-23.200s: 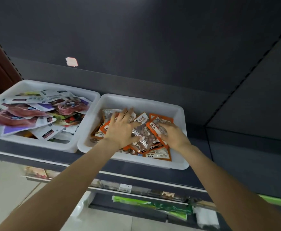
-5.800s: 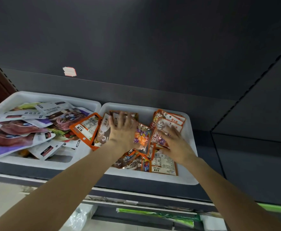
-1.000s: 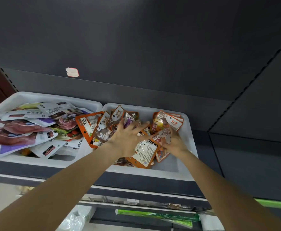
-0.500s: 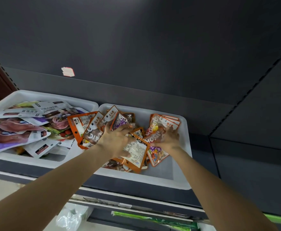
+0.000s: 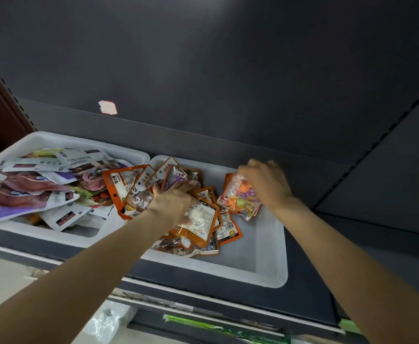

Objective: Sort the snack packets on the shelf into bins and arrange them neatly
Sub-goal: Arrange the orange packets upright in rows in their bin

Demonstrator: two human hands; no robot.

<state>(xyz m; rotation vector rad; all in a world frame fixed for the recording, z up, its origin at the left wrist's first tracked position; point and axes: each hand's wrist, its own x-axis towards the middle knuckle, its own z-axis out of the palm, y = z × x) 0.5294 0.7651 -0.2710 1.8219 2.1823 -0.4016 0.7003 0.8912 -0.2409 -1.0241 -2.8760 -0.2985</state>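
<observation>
Left hand (image 5: 172, 203) curling over fanned orange snack packets (image 5: 198, 217) in right white bin (image 5: 273, 264); fingertips hidden among packets. Right hand (image 5: 263, 182) gripping clear candy packet (image 5: 239, 198) at bin's rear; its fingers partly blurred. Left white bin (image 5: 84, 142) holding purple-white packets (image 5: 29, 189), left edge cut off.

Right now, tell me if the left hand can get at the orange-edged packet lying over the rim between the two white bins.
Probably yes. The left hand rests on packets right beside the orange-edged packet, which lies on top, uncovered, with nothing between them.
</observation>
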